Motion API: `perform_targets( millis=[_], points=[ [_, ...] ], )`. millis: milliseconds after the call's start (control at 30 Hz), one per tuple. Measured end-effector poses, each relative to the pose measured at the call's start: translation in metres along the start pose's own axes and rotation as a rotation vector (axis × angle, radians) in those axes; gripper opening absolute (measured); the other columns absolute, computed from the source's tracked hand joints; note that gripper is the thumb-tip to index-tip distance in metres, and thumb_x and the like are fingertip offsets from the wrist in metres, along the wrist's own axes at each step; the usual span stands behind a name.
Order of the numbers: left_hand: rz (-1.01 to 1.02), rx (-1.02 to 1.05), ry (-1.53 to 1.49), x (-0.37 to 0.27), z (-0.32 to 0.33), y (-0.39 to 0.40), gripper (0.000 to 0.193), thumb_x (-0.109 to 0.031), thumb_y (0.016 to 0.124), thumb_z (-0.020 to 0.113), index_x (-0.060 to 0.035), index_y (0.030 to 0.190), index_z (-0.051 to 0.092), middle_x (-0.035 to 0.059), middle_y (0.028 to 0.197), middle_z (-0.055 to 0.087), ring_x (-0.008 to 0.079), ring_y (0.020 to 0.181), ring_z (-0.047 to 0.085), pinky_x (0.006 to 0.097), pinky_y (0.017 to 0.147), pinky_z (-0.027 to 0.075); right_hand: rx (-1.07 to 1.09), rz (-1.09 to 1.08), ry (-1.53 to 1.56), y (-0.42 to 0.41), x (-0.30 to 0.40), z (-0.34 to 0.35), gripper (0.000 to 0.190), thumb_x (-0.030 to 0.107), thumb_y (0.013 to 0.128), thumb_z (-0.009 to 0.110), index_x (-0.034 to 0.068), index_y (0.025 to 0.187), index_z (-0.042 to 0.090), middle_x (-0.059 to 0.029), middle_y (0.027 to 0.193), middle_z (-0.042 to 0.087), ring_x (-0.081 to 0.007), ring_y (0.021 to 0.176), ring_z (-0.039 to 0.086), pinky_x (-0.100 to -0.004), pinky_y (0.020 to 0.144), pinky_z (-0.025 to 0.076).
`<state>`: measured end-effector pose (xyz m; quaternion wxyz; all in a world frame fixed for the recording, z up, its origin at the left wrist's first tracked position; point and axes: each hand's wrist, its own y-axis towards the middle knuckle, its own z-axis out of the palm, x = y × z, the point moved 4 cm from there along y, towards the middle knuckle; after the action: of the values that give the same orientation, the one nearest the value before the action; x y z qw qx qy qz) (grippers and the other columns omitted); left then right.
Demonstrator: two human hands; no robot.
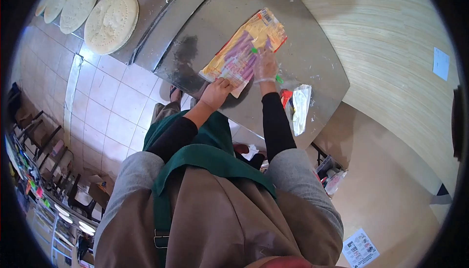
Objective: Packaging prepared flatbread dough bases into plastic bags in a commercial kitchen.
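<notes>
A yellow and purple printed plastic packet [238, 55] lies flat and creased on the metal worktop [307, 55]. My left hand [218, 92] has its fingers on the packet's near edge; whether they pinch it is unclear. Over the packet's right part is my right hand [266, 66], in a clear glove, around a bright green handled tool [279, 79] whose ends show on both sides of the fist; its kind cannot be told. Right of my right forearm lie a white wrapper [301, 110] and a red and yellow packet [286, 97].
Several round, pricked flat dough discs [111, 22] lie on the metal surface at the upper left, across a raised seam. A pale wood-patterned wall [384, 48] borders the worktop on the right. A bin-like container [331, 170] with items stands below the worktop's right corner.
</notes>
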<state>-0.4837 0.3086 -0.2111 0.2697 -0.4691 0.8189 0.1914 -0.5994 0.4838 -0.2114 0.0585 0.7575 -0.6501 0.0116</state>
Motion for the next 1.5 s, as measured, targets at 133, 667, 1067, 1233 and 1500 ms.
perform_targets(
  millis=[133,667,1067,1233,1500],
  points=[
    [-0.008,0.012,0.039,0.001,0.001,-0.002,0.025,-0.011,0.078,0.056,-0.0092,0.101,0.065,0.0064,0.1,0.061,0.0231,0.099,0.058,0.0318,0.083,0.051,0.175,0.179,0.071,0.027,0.008,-0.007,0.02,0.016,0.083,0.057,0.012,0.102,0.064,-0.0148,0.107,0.059,-0.0342,0.098,0.059,-0.0452,0.079,0.051],
    [-0.118,0.106,-0.162,0.019,0.019,-0.023,0.017,-0.022,0.082,0.062,-0.0148,0.097,0.068,0.0095,0.094,0.066,0.0286,0.084,0.065,0.04,0.075,0.052,0.318,-0.792,0.28,-0.01,0.17,0.005,0.035,0.02,0.078,0.064,0.015,0.113,0.062,-0.012,0.105,0.059,-0.0288,0.094,0.059,-0.0394,0.082,0.05],
    [0.029,-0.091,0.069,0.042,-0.082,-0.04,0.035,-0.013,0.08,0.055,-0.013,0.115,0.057,0.006,0.118,0.055,0.0249,0.111,0.052,0.0378,0.093,0.044,0.12,0.065,0.51,-0.016,0.076,0.004,0.039,0.025,0.089,0.057,-0.001,0.118,0.052,-0.0248,0.107,0.059,-0.0425,0.101,0.055,-0.0491,0.089,0.042],
    [0.124,-0.11,0.155,0.067,-0.079,-0.013,0.029,-0.014,0.079,0.056,-0.0098,0.107,0.06,0.0046,0.107,0.059,0.0218,0.103,0.056,0.0346,0.087,0.047,0.22,0.06,0.451,-0.022,0.083,0.024,0.041,0.026,0.089,0.057,-0.001,0.119,0.052,-0.0259,0.108,0.058,-0.0433,0.103,0.053,-0.0506,0.091,0.04],
    [0.152,-0.272,0.111,0.073,-0.069,-0.029,0.026,-0.008,0.074,0.058,-0.0081,0.099,0.065,0.0048,0.099,0.063,0.0218,0.09,0.061,0.0311,0.075,0.053,0.295,-0.404,0.379,-0.019,0.145,0.006,0.024,0.02,0.081,0.061,0.011,0.103,0.062,-0.0157,0.098,0.057,-0.0339,0.097,0.057,-0.0456,0.081,0.047]
  ],
)
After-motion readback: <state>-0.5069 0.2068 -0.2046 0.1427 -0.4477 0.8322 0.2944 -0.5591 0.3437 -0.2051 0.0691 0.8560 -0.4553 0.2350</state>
